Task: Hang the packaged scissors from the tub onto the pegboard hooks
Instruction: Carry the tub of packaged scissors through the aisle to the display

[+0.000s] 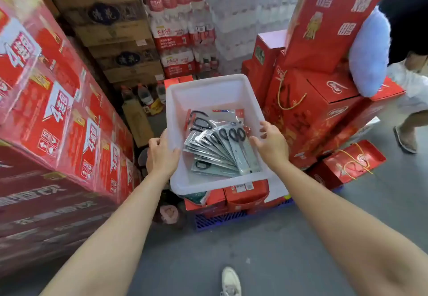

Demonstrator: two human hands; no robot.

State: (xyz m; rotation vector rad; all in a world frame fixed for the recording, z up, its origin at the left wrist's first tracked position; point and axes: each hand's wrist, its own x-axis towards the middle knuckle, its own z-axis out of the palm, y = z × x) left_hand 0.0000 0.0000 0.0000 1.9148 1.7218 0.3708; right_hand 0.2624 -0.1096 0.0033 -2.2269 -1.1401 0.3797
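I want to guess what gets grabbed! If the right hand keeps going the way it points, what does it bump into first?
Probably the scissors packs fanned out in the tub. The right hand hovers open over them, fingers aimed forward and down, though depth is hard to judge.

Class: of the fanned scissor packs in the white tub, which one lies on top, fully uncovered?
The rightmost pack, nearest the right hand. Its black handles and whole length show; the others are overlapped.

We've got both bare arms stretched out forward and down. Our left hand (162, 154) has its fingers curled over, thumb sticking out to the right. Our right hand (271, 144) is spread loose, fingers relaxed and a bit bent, palm facing left, holding nothing.
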